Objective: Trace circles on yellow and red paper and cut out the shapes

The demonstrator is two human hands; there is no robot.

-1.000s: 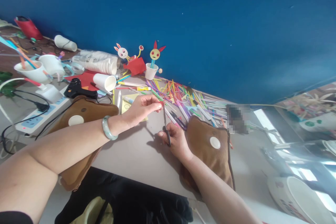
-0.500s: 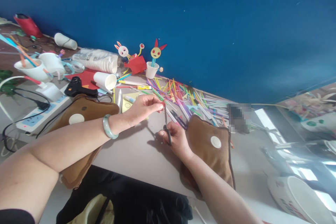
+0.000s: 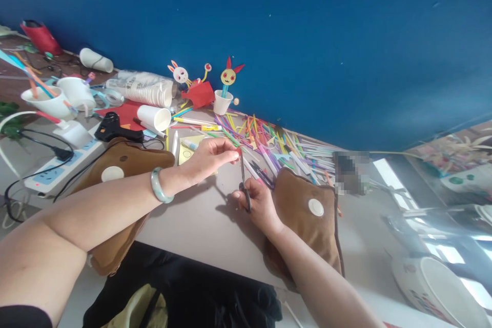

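Observation:
My left hand (image 3: 213, 159), with a pale green bangle (image 3: 161, 185) on its wrist, is closed in a pinch on a small red piece (image 3: 240, 152), mostly hidden by the fingertips. Dark-handled scissors (image 3: 247, 199) are gripped in my right hand (image 3: 263, 205), blades pointing up and away from me. The blade tips reach the red piece beside my left fingertips. Both hands are raised over the pale table (image 3: 192, 223). Beyond them lies a second pair of scissors (image 3: 263, 173). A yellow sheet (image 3: 187, 155) with drawn circles lies behind my left wrist.
Brown cushions (image 3: 307, 236) flank my hands. Colourful pipe cleaners (image 3: 265, 138) are heaped along the blue wall (image 3: 307, 61). A cup figure with red ears (image 3: 223, 103) stands behind. At left are a glue gun (image 3: 115, 129), a power strip (image 3: 57, 166) with cables, and paper cups (image 3: 154, 118).

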